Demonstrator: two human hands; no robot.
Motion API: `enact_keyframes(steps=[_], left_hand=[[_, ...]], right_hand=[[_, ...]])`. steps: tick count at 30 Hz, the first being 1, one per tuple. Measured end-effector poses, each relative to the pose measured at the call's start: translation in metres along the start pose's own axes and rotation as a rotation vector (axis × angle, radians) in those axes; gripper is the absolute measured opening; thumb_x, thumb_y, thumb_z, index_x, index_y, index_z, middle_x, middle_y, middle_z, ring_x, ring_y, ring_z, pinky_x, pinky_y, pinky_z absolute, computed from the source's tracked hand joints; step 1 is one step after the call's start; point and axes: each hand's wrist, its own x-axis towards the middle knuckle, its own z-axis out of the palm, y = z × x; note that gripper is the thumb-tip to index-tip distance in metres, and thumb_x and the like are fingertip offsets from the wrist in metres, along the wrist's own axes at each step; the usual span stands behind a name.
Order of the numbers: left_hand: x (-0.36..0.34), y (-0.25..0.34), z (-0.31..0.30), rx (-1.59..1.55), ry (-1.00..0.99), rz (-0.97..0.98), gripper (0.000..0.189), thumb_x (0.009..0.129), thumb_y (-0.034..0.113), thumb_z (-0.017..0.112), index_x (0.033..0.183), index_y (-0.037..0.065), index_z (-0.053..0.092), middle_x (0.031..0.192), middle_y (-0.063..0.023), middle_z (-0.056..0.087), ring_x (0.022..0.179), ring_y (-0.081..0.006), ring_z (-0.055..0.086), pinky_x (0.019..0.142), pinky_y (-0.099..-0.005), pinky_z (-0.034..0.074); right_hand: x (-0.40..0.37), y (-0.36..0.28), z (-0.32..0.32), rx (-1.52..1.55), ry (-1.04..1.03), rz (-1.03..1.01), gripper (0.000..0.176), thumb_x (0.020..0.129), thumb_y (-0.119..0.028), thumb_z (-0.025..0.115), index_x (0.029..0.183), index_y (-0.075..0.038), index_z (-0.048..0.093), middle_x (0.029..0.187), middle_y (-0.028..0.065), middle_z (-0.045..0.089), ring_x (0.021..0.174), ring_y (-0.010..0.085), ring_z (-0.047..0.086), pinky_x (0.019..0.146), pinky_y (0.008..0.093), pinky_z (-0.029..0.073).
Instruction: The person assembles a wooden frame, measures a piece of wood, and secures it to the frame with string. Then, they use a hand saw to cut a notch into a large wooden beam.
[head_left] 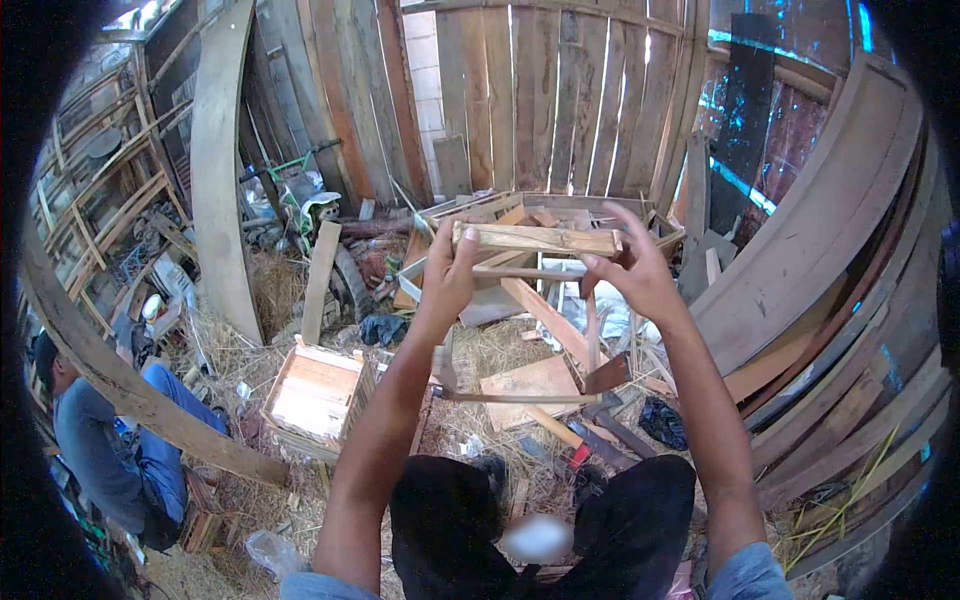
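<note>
A short, pale wooden block (pixel 540 239) is raised lengthwise in front of me. My left hand (pixel 450 262) is closed on its left end, the thumb along the near face. My right hand (pixel 633 265) grips the right end, with its thumb low at the corner and a finger lifted above it. Just under the block in this view is a slim wooden frame (pixel 520 398) with upright side pieces. A flat board (pixel 530 388) and a reddish plank (pixel 550 322) lie beyond it on the straw. Near my knees is a tool with a wooden handle (pixel 553 425).
An open wooden box (pixel 318 392) stands to the left. A person (pixel 110 445) in blue sits at far left, behind a slanting plank (pixel 150 405). Large curved boards (pixel 800 220) lean at right. A black plastic bag (pixel 662 422) lies on the straw-covered ground.
</note>
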Motion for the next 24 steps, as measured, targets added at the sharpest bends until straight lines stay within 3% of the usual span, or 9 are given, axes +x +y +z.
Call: enact_keyframes(steps=[2, 5, 6, 9, 13, 17, 21, 22, 24], left_hand=[[0.008, -0.010, 0.000, -0.119, 0.040, -0.151, 0.028, 0.105, 0.033, 0.050, 0.104, 0.006, 0.059, 0.077, 0.0056, 0.048, 0.068, -0.0066, 0.045, 0.064, -0.0228, 0.039], [-0.024, 0.012, -0.021, -0.323, 0.028, -0.453, 0.028, 0.105, 0.033, 0.050, 0.101, 0.007, 0.059, 0.074, 0.0057, 0.046, 0.064, -0.0063, 0.044, 0.059, -0.0236, 0.038], [-0.022, 0.013, -0.021, -0.382, 0.028, -0.533, 0.029, 0.105, 0.036, 0.050, 0.102, 0.008, 0.059, 0.072, 0.0042, 0.047, 0.061, -0.0081, 0.046, 0.056, -0.0256, 0.039], [-0.034, 0.015, -0.028, -0.418, -0.082, -0.622, 0.032, 0.104, 0.040, 0.051, 0.104, 0.008, 0.058, 0.071, 0.0029, 0.047, 0.060, -0.0096, 0.046, 0.055, -0.0266, 0.040], [-0.055, -0.007, -0.025, -0.489, -0.055, -0.784, 0.067, 0.100, 0.068, 0.032, 0.110, 0.008, 0.059, 0.076, -0.0011, 0.054, 0.062, -0.0135, 0.052, 0.056, -0.0290, 0.044], [-0.069, -0.013, -0.011, -0.379, -0.063, -0.687, 0.076, 0.099, 0.069, 0.031, 0.128, 0.003, 0.056, 0.084, -0.0028, 0.057, 0.064, -0.0147, 0.055, 0.059, -0.0294, 0.047], [-0.067, -0.046, -0.020, -0.288, -0.125, -0.573, 0.056, 0.104, 0.049, 0.045, 0.133, 0.002, 0.054, 0.084, -0.0011, 0.053, 0.058, -0.0091, 0.049, 0.051, -0.0245, 0.042], [-0.067, -0.051, -0.022, -0.394, -0.114, -0.569, 0.052, 0.104, 0.043, 0.047, 0.135, 0.002, 0.053, 0.082, -0.0001, 0.052, 0.056, -0.0069, 0.046, 0.049, -0.0231, 0.039], [-0.064, -0.057, -0.025, -0.387, -0.101, -0.564, 0.051, 0.105, 0.043, 0.046, 0.135, 0.002, 0.053, 0.081, 0.0002, 0.052, 0.056, -0.0067, 0.046, 0.048, -0.0227, 0.039]], right_hand=[[0.011, -0.004, -0.005, 0.163, 0.037, -0.077, 0.054, 0.095, -0.017, 0.068, 0.141, 0.002, 0.046, 0.119, 0.0144, 0.067, 0.105, 0.0207, 0.067, 0.089, 0.0287, 0.054], [-0.018, -0.015, 0.014, 0.321, 0.069, 0.033, 0.042, 0.096, -0.020, 0.068, 0.128, 0.004, 0.055, 0.102, 0.0091, 0.070, 0.084, 0.0161, 0.069, 0.075, 0.0311, 0.057], [-0.017, -0.024, 0.016, 0.323, 0.100, 0.028, 0.033, 0.097, -0.024, 0.066, 0.118, 0.002, 0.061, 0.096, 0.0076, 0.069, 0.078, 0.0131, 0.068, 0.066, 0.0282, 0.055], [-0.023, -0.014, 0.023, 0.301, 0.172, 0.102, 0.034, 0.099, -0.022, 0.064, 0.121, 0.004, 0.062, 0.100, 0.0087, 0.071, 0.080, 0.0104, 0.068, 0.066, 0.0237, 0.055], [-0.026, 0.014, 0.031, 0.378, 0.264, 0.204, 0.029, 0.100, -0.029, 0.062, 0.101, 0.000, 0.064, 0.088, 0.0048, 0.068, 0.060, 0.0060, 0.055, 0.048, 0.0213, 0.044], [-0.023, 0.038, 0.033, 0.457, 0.365, 0.274, 0.030, 0.100, -0.032, 0.061, 0.096, -0.002, 0.064, 0.083, 0.0039, 0.066, 0.057, 0.0067, 0.051, 0.045, 0.0219, 0.043], [-0.019, 0.055, 0.037, 0.501, 0.386, 0.241, 0.043, 0.103, -0.041, 0.053, 0.114, -0.002, 0.065, 0.089, 0.0060, 0.070, 0.063, 0.0077, 0.057, 0.051, 0.0224, 0.048], [-0.019, 0.055, 0.036, 0.484, 0.364, 0.285, 0.055, 0.105, -0.049, 0.042, 0.125, -0.002, 0.061, 0.094, 0.0084, 0.072, 0.066, 0.0108, 0.061, 0.054, 0.0248, 0.051], [-0.015, 0.052, 0.036, 0.626, 0.335, 0.299, 0.051, 0.105, -0.046, 0.042, 0.122, -0.002, 0.058, 0.097, 0.0135, 0.070, 0.069, 0.0172, 0.064, 0.055, 0.0284, 0.052]])
